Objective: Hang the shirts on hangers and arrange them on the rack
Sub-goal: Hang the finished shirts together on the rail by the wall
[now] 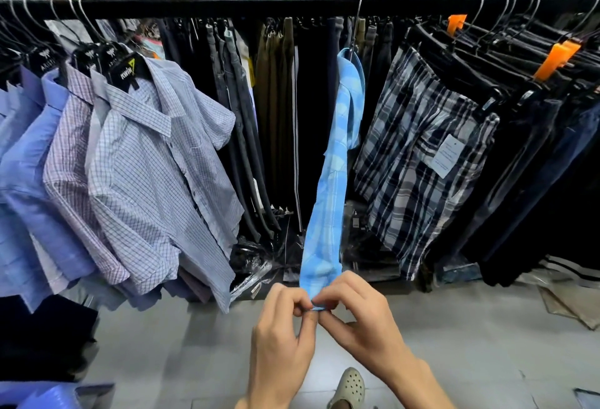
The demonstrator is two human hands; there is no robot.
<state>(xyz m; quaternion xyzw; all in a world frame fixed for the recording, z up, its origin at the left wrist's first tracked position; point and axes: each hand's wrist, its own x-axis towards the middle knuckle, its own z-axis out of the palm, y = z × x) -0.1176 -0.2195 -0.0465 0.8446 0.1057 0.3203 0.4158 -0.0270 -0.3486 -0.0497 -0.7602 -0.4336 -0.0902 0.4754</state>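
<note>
Down low, both hands pinch the bottom hem of the light blue plaid shirt (pixel 331 187), left hand (pixel 282 330) and right hand (pixel 360 321) fingertips curled together on it. It hangs edge-on from a wire hanger (pixel 357 22) on the black rack rail (pixel 227 7), between checked shirts (pixel 156 165) and plaid shorts (pixel 418 155).

Both the left hand (pixel 281 321) and the right hand (pixel 355 311) are pinching the bottom hem of a light blue plaid shirt (pixel 334 174) that is hanging edge-on from a hanger (pixel 356 23) on the black rack (pixel 227 5), between checked shirts (pixel 152 161) and plaid shorts (pixel 418 155).
</note>
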